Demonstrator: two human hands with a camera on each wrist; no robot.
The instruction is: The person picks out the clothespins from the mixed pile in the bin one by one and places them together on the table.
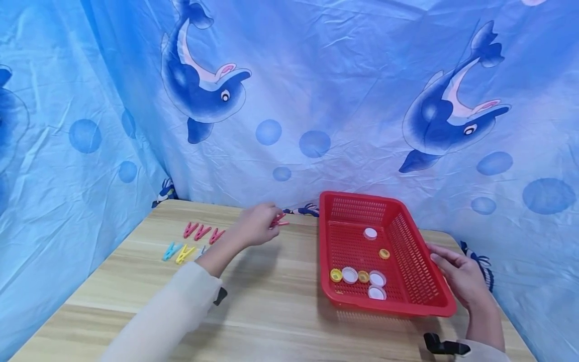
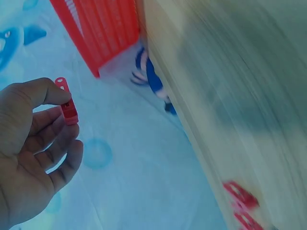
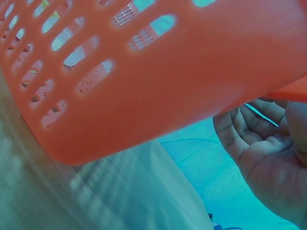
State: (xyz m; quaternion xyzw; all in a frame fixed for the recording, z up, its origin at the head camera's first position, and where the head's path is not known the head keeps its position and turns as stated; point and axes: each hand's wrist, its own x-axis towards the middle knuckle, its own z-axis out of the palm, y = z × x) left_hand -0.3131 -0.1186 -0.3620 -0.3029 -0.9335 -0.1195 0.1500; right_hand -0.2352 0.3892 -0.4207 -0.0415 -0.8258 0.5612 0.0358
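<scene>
My left hand point(image 1: 258, 226) is over the back of the table, left of the red basket. Between thumb and fingertips it pinches a red clothespin point(image 2: 69, 109), held clear of the tabletop. On the basket's right side, my right hand point(image 1: 463, 276) grips the rim of the red plastic basket point(image 1: 393, 305); in the right wrist view its fingers point(image 3: 230, 132) curl beneath that rim. Inside the basket lie several round caps, some white like this one point(image 1: 370, 233) and some yellow like this one point(image 1: 384, 254).
Left of my left arm, red clothespins point(image 1: 201, 232) lie in a row. Before them are a light-blue clothespin point(image 1: 171, 251), a yellow clothespin point(image 1: 184, 254) and a greyish one partly hidden by the arm. A blue dolphin-print curtain point(image 1: 280, 90) hangs behind the wooden table point(image 1: 271, 311).
</scene>
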